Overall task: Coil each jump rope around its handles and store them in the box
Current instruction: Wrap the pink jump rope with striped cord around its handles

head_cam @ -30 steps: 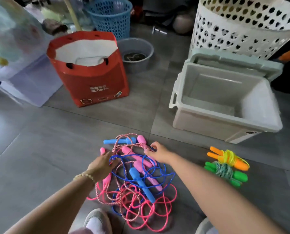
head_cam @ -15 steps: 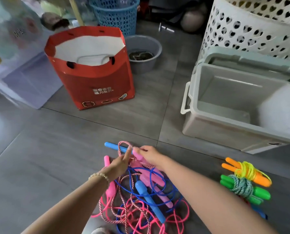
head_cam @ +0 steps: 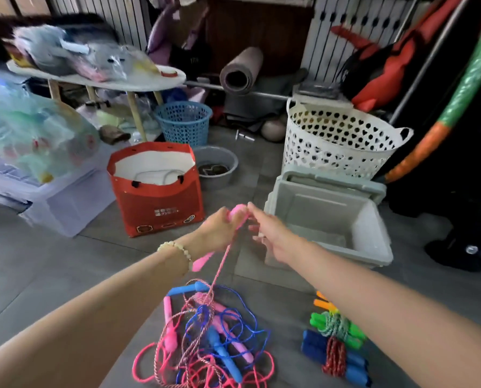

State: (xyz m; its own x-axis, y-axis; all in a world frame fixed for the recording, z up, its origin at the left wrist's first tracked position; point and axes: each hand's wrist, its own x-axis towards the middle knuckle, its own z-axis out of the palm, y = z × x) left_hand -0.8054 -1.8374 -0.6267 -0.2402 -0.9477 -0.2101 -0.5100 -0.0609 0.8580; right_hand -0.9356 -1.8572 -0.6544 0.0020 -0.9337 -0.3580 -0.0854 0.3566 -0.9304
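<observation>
My left hand [head_cam: 219, 231] grips pink jump-rope handles [head_cam: 237, 215], lifted well above the floor. Its pink-and-white twisted cord [head_cam: 219, 271] hangs down into a tangled pile of pink and blue ropes [head_cam: 205, 345]. My right hand [head_cam: 264, 228] is beside the handles with fingers spread, its fingertips close to the handle top; contact is blurred. The grey open box [head_cam: 328, 219] stands just right of both hands. Three coiled ropes lie at the lower right: orange [head_cam: 324, 302], green [head_cam: 335, 323] and blue with a red cord [head_cam: 335, 357].
A red paper bag [head_cam: 155, 191] stands left of the hands, with a grey basin [head_cam: 219, 163] and a blue basket [head_cam: 183, 121] behind it. A white perforated hamper [head_cam: 337, 138] rises behind the box. Clear storage bins and bags fill the left side.
Both hands have risen from the pile on the floor. The left hand now holds the pink handles up in the air, the cord trailing down. The camera has tilted upward.
</observation>
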